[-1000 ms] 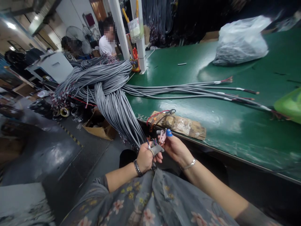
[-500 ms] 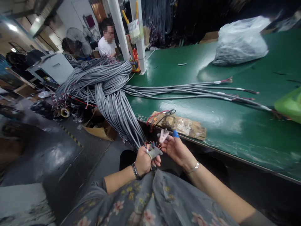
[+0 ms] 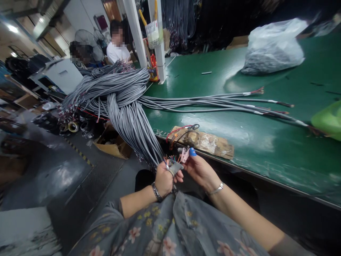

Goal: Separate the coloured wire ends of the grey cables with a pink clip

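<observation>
My left hand (image 3: 164,180) is closed round a cable end, with grey wrapping over its thumb. From that grip a fan of thin coloured wires (image 3: 173,158) sticks up; the cable itself is mostly hidden by the fingers. My right hand (image 3: 199,169) pinches a small pale pink piece (image 3: 184,155) between thumb and fingers, right beside the wire tips. What kind of piece it is I cannot make out. A blue cover sits on the right thumb. Just beyond the left hand hangs a thick bundle of grey cables (image 3: 133,124), draped over the bench edge.
On the green bench (image 3: 266,142) lie a worn wooden board (image 3: 210,142) with red and black leads, several grey cables (image 3: 199,103), a white plastic bag (image 3: 274,49) and a green bag (image 3: 329,119). An open carton (image 3: 113,142) stands on the floor. A co-worker (image 3: 117,49) sits behind.
My right hand has come closer to the left, bringing the pink piece beside the wires, and its thumb has closed down onto the piece. The left hand has shifted slightly upward.
</observation>
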`<state>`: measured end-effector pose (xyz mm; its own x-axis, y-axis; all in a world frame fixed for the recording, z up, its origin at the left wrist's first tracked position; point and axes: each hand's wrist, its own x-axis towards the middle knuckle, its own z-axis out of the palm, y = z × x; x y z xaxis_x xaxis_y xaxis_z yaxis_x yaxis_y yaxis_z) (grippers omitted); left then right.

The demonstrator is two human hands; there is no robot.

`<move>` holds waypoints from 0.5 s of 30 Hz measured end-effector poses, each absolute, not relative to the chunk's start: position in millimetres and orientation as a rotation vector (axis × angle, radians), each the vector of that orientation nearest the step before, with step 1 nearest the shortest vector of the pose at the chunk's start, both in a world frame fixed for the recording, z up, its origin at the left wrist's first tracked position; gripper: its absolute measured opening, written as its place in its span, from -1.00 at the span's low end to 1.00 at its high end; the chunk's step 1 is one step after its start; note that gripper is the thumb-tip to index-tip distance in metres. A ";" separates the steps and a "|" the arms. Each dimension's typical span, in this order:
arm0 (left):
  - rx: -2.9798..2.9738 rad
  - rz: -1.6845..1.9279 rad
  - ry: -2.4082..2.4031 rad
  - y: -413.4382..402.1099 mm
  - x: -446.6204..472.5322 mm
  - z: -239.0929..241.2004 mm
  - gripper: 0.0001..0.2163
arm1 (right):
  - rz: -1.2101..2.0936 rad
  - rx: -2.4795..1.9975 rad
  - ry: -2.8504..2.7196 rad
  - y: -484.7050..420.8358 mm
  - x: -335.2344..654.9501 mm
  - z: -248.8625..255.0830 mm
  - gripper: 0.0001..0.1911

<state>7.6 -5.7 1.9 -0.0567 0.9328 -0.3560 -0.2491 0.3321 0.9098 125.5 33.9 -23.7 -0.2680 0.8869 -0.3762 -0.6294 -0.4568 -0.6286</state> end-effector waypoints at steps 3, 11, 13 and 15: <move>0.738 1.101 1.261 -5.8 8.2 -1.2 -0.62 | 1.848 -0.857 -0.431 34.5 123.0 -24.5 -0.66; 0.771 1.076 1.250 -9.1 5.4 -5.3 -0.63 | 1.893 -0.826 -0.366 29.4 121.3 -25.4 -0.64; 0.766 1.073 1.248 -10.7 3.5 -5.3 -0.63 | 1.918 -0.822 -0.337 27.8 123.6 -25.7 -0.62; 0.749 1.070 1.255 -12.2 1.1 -5.7 -0.63 | 1.933 -0.830 -0.309 26.7 126.4 -26.5 -0.61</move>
